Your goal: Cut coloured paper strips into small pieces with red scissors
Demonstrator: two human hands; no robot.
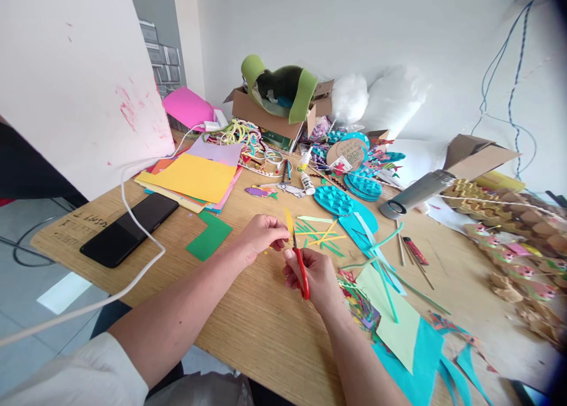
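My left hand [264, 236] pinches a narrow strip of yellow paper [289, 219] that stands up from the fingertips. In my right hand [316, 273] are red-handled scissors [302, 270], their blades pointing up and away at the yellow strip. Whether the blades are parted or touch the paper's edge is too small to tell. Just beyond the hands lies a loose heap of thin green and yellow paper strips [322, 236]. A cut piece of green paper [209, 235] rests on the table to the left of my left hand.
A black phone [129, 229] and stacked coloured paper [199, 176] lie left, with a white cable [155, 249] crossing. Behind are glue bottles [307, 183] and a cardboard box [252, 108]. On the right are a steel flask [416, 195], light green paper [394, 317] and blue sheets [420, 364].
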